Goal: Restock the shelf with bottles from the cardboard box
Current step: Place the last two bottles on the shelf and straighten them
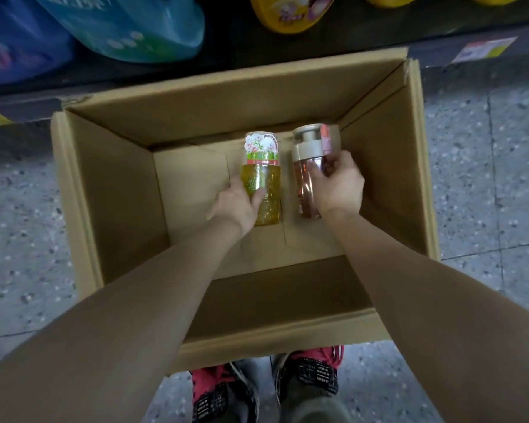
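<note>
An open cardboard box point(110, 190) stands on the floor below me, against the foot of a shelf. Two bottles are inside it, side by side. The yellow bottle point(264, 178) has a flowered label around its cap, and my left hand point(235, 206) is wrapped around its lower body. To its right is a reddish-brown bottle point(306, 172) with a beige pump cap, gripped from the right side by my right hand point(339, 184). Both forearms reach down into the box.
The dark bottom shelf edge point(318, 53) runs along the top, with price labels point(483, 48). On the shelf sit blue and teal refill bags point(129, 29) at left and yellow containers point(290, 13) at right. Speckled floor surrounds the box; my shoes point(266, 389) are beneath it.
</note>
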